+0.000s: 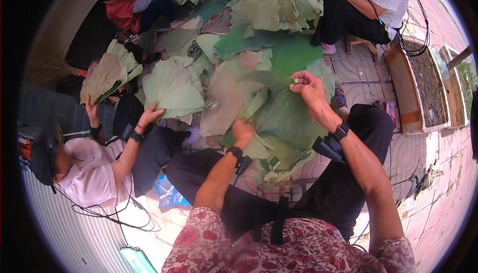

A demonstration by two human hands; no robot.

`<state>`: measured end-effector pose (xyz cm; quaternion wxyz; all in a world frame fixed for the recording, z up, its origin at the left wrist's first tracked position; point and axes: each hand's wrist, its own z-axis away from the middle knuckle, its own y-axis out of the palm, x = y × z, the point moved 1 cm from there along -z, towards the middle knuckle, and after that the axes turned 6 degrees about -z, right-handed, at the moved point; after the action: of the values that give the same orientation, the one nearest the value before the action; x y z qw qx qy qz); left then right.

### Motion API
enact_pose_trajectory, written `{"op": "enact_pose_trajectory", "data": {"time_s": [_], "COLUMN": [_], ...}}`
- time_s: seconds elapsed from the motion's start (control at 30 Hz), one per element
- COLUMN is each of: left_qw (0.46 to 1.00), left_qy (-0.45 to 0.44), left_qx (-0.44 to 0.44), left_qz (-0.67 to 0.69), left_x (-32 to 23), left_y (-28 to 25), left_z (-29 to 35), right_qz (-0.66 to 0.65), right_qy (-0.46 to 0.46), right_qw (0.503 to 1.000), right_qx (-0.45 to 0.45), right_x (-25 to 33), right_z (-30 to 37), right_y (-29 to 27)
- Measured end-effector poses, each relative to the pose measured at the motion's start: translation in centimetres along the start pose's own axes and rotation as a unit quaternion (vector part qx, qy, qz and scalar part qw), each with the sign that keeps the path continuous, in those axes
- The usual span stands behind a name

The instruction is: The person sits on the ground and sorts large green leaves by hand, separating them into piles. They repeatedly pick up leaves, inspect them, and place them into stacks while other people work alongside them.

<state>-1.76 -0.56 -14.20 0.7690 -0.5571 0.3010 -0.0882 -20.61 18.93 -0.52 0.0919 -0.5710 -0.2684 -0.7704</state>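
Large lotus leaves, green and tan, lie spread in front of me. My right hand (309, 94) pinches the edge of a dark green lotus leaf (269, 79), held above the pile. Lower and to the left, my left hand (243, 130) is closed on a pale green lotus leaf (255, 105), its fingers partly hidden by the foliage. Beneath both hands is a layered heap of leaves (294, 118), some folded, with torn pieces (274, 166) at its near end.
At the left, a person (94, 168) holds two leaf bundles (174, 88). Another person (373, 4) sits at the far right by a leaf stack (279, 4); a third (134, 9) is far left. Soil-filled planters (420, 86) stand right. A blue packet (171, 193) lies near my left knee.
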Motion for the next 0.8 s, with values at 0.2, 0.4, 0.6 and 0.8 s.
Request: {"op": "enact_pose_trajectory", "data": {"time_s": [0.2, 0.4, 0.6, 0.8], "left_qw": [0.959, 0.861, 0.866, 0.807], "left_qy": [-0.02, -0.061, 0.001, -0.036], "left_qx": [0.038, 0.23, 0.204, 0.208], "left_qz": [0.28, 0.45, 0.456, 0.552], "left_x": [4.9, -1.7, -1.9, -3.6], "left_y": [-3.9, -13.9, -9.3, -11.0], "left_z": [-3.1, 2.9, 4.4, 5.1], "right_qz": [-0.049, -0.002, 0.238, 0.288], "right_qy": [-0.05, -0.076, -0.152, -0.132], "right_qw": [0.996, 0.994, 0.934, 0.924], "right_qx": [-0.06, 0.081, 0.219, 0.215], "right_x": [2.5, 1.0, -2.6, -3.2], "right_z": [0.9, 3.8, 6.5, 5.1], "right_y": [0.2, 4.7, 9.2, 8.3]}}
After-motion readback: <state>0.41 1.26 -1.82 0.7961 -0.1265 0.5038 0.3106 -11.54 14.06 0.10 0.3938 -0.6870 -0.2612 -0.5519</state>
